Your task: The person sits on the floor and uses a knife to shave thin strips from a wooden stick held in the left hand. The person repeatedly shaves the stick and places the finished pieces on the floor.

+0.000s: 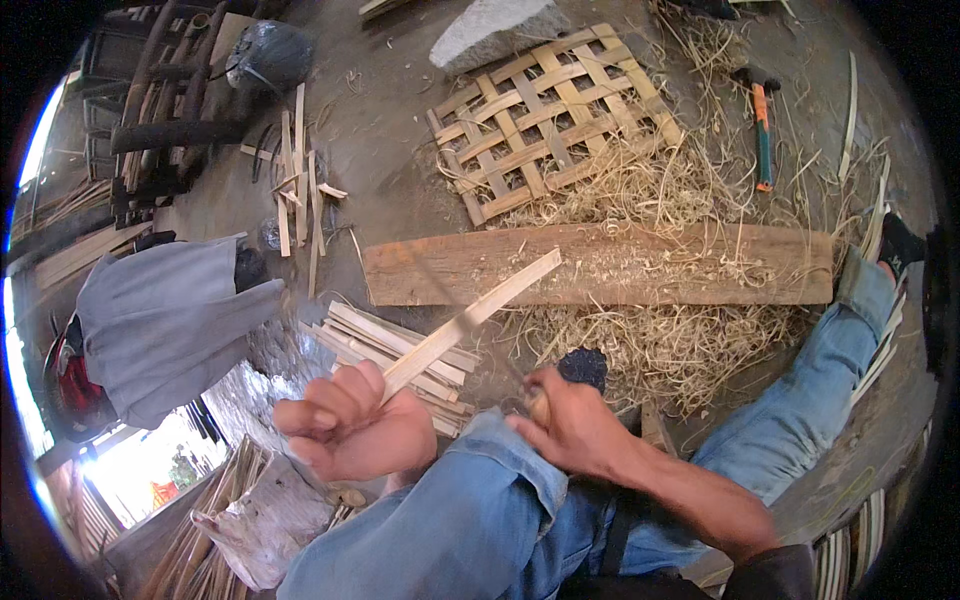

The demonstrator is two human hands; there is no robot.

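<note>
My left hand (355, 420) is closed around the lower end of a pale split bamboo strip (478, 315), which slants up and to the right. In my right hand (575, 425) is a knife, gripped by its wooden handle (540, 406). Its thin blade, smeared by motion, points up and left and crosses the strip; whether it touches the strip I cannot tell. Both hands are over my raised knee in blue jeans (480, 500). Beneath the strip lies a stack of similar bamboo strips (400, 345).
Across the floor ahead lies a wooden plank (600, 262), with curly shavings (640, 345) around it. Beyond are a woven bamboo lattice (555, 120), a pale stone block (495, 30) and a hammer (763, 135). Loose strips (300, 180) and a grey cloth (165, 320) are at left.
</note>
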